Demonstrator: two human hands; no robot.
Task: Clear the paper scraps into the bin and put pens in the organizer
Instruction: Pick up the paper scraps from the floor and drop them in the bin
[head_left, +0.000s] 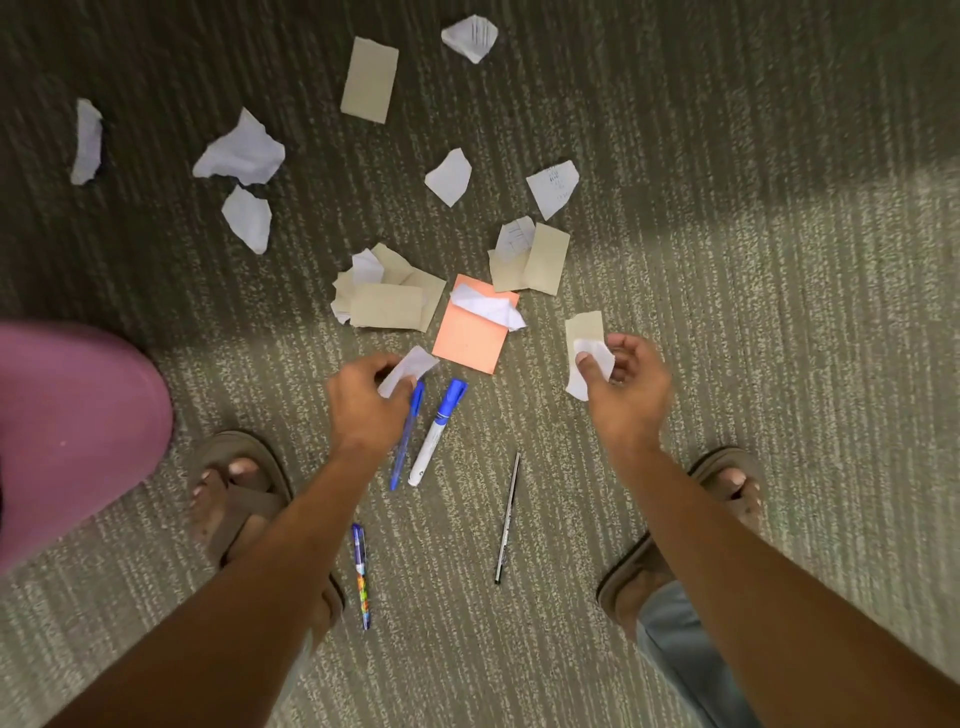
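At centre frame, the left hand (363, 400) pinched a white scrap (410, 370) above a blue pen (408, 436); the right hand (626, 384) held another scrap (592, 369), perhaps two. More scraps (395, 299) littered the carpet (727, 312) above; a pink bin (67, 426) sat at left.

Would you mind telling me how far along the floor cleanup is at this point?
Early on; nothing looks finished. In hand: the left hand and the right hand each pinch a white scrap. Left: many scraps, including the orange sheet, still litter the carpet, and the blue pen, marker, patterned pen and thin dark pen lie there. No organizer is in view.
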